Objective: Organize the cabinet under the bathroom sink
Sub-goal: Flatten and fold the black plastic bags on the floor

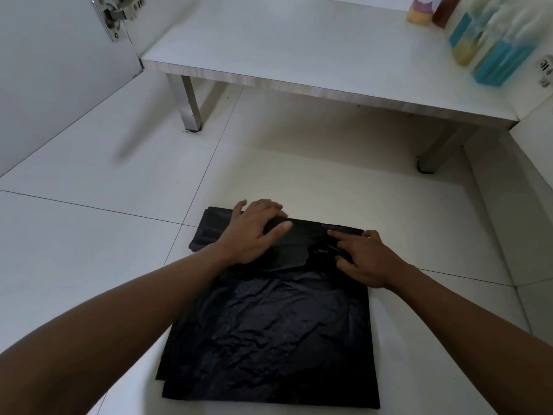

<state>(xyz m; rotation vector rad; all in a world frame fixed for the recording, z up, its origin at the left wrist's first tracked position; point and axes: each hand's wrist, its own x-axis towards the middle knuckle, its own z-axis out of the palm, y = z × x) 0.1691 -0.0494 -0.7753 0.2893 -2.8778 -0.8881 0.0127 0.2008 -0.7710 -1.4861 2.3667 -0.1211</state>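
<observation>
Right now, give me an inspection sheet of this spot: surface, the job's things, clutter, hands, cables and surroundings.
Surface: white tiled floor, dark grout lines.
Job's things: black plastic bag flat on the floor, creased, far edge folded over; bottles, blurred, on the cabinet base at right rear.
Clutter: nothing seen.
Hands: left hand grips the folded edge; right hand rests on the bag, one finger straight, grip unclear.
Cables: nothing seen.
Surroundings: open cabinet door with hinge at left; metal legs under the base.
</observation>
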